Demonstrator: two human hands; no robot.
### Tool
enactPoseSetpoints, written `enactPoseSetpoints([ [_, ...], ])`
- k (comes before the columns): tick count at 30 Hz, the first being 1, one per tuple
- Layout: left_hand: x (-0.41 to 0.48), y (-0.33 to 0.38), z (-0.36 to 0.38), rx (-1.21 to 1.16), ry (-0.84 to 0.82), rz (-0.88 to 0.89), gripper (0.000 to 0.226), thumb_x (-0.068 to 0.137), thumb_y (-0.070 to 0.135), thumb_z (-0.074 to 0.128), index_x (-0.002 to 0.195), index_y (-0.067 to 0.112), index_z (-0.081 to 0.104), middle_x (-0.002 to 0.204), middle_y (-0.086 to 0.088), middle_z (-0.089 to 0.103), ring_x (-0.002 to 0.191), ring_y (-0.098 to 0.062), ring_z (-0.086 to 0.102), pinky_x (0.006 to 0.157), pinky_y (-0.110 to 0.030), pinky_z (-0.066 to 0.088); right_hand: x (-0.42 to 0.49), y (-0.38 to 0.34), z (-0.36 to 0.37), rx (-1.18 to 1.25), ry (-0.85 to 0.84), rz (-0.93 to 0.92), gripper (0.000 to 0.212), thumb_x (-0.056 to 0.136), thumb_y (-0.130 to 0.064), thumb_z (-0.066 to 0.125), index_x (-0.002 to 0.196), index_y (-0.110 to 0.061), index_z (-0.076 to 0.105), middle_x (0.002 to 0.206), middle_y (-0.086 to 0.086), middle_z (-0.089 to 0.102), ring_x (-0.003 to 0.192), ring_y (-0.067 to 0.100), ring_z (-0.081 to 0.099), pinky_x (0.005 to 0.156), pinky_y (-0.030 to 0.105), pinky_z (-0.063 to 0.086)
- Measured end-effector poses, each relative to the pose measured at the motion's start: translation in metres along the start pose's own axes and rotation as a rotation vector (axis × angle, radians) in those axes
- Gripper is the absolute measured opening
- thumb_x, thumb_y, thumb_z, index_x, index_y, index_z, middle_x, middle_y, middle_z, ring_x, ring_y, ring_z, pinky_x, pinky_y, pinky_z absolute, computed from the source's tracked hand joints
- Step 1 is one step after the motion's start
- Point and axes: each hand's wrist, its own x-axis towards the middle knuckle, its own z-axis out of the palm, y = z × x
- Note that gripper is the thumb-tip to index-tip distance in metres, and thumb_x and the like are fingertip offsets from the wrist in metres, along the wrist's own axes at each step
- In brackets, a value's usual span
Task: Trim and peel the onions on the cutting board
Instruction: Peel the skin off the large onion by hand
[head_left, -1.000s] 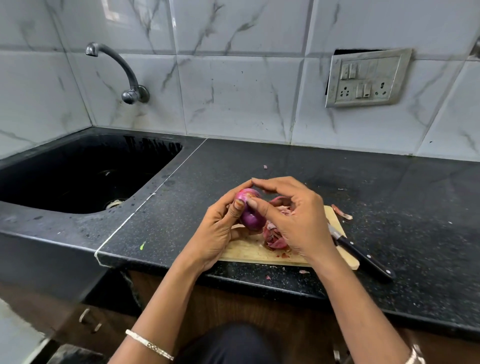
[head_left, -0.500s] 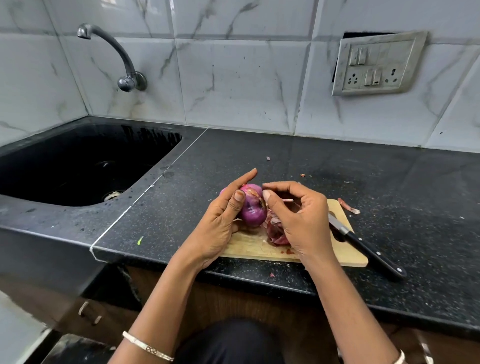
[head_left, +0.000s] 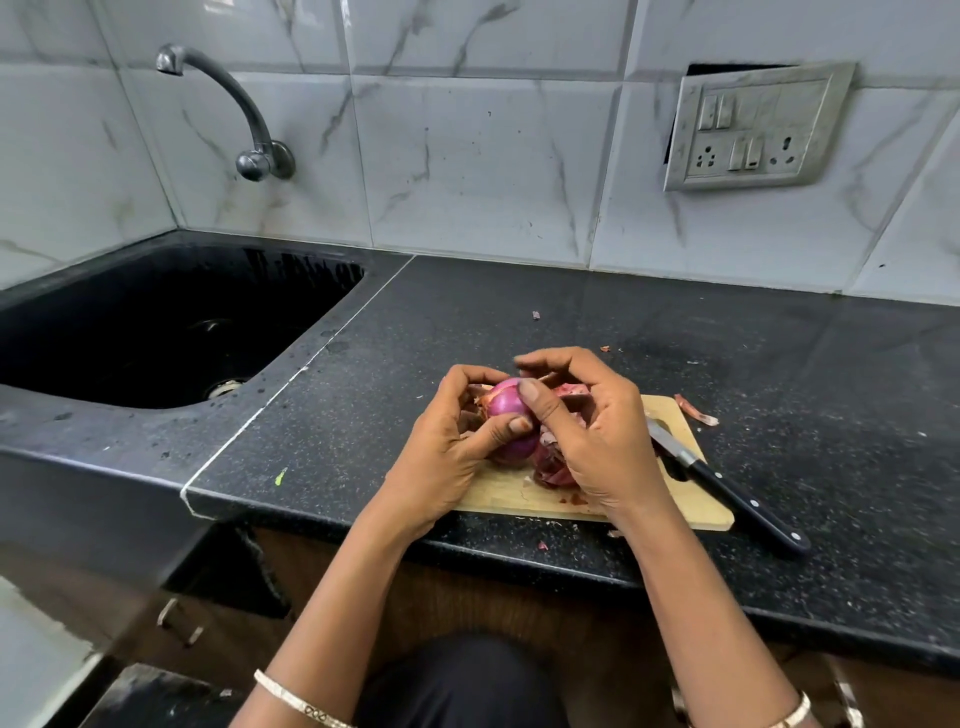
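Observation:
A purple onion (head_left: 508, 410) is held just above the wooden cutting board (head_left: 691, 506). My left hand (head_left: 441, 457) grips it from the left, thumb across its front. My right hand (head_left: 597, 441) is on its right side, thumb pressed on the top and fingertips pinching a strip of dry skin at the top. A heap of peeled skins (head_left: 553, 470) lies on the board under my right hand. A black-handled knife (head_left: 727, 493) lies on the board's right end, blade partly hidden by my right hand.
A black sink (head_left: 156, 322) with a wall tap (head_left: 244, 114) is at the left. Skin scraps (head_left: 696, 410) lie on the black counter (head_left: 779, 374) past the board. A switch plate (head_left: 753, 127) is on the tiled wall.
My left fingers have curled over the onion's top. My right fingertips have moved up to the onion's top and pinch skin there.

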Motion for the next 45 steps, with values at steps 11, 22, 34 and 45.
enactPoseSetpoints([
  [11, 0.0, -0.002, 0.001, 0.17, 0.034, 0.066, 0.048, 0.078, 0.038, 0.08, 0.119, 0.022, 0.061, 0.106, 0.001, 0.068, 0.093, -0.019, 0.069, 0.084, -0.034, 0.059, 0.016, -0.024, -0.016, -0.241, -0.043, 0.079, 0.008, 0.081, -0.015, 0.085, 0.08, -0.022, 0.081, 0.079, -0.01, 0.074, 0.075, 0.005, 0.069, 0.072, 0.019, 0.052],
  [22, -0.001, -0.008, 0.003, 0.357, 0.112, 0.182, 0.046, 0.077, 0.043, 0.087, 0.12, 0.033, 0.073, 0.108, 0.016, 0.074, 0.098, -0.009, 0.071, 0.088, -0.041, 0.06, 0.018, -0.042, -0.014, -0.53, -0.091, 0.238, 0.018, 0.085, -0.021, 0.08, 0.07, -0.029, 0.075, 0.062, -0.019, 0.064, 0.08, 0.02, 0.066, 0.094, 0.044, 0.051],
  [34, -0.005, -0.008, 0.012, 0.585, 0.205, 0.282, 0.056, 0.07, 0.05, 0.068, 0.122, 0.03, 0.075, 0.102, 0.003, 0.066, 0.096, -0.005, 0.061, 0.092, -0.011, 0.045, 0.01, -0.051, -0.006, -0.729, -0.105, 0.321, 0.011, 0.096, -0.024, 0.069, 0.091, -0.02, 0.077, 0.095, 0.001, 0.075, 0.104, 0.025, 0.062, 0.083, 0.031, 0.038],
  [45, -0.004, -0.01, 0.019, 0.688, 0.236, 0.22, 0.06, 0.067, 0.055, 0.067, 0.124, 0.037, 0.073, 0.108, 0.009, 0.062, 0.105, -0.01, 0.055, 0.097, -0.021, 0.041, 0.01, -0.055, -0.007, -0.844, -0.191, 0.354, 0.017, 0.099, -0.027, 0.063, 0.095, -0.017, 0.076, 0.101, 0.006, 0.074, 0.103, 0.03, 0.062, 0.082, 0.035, 0.044],
])
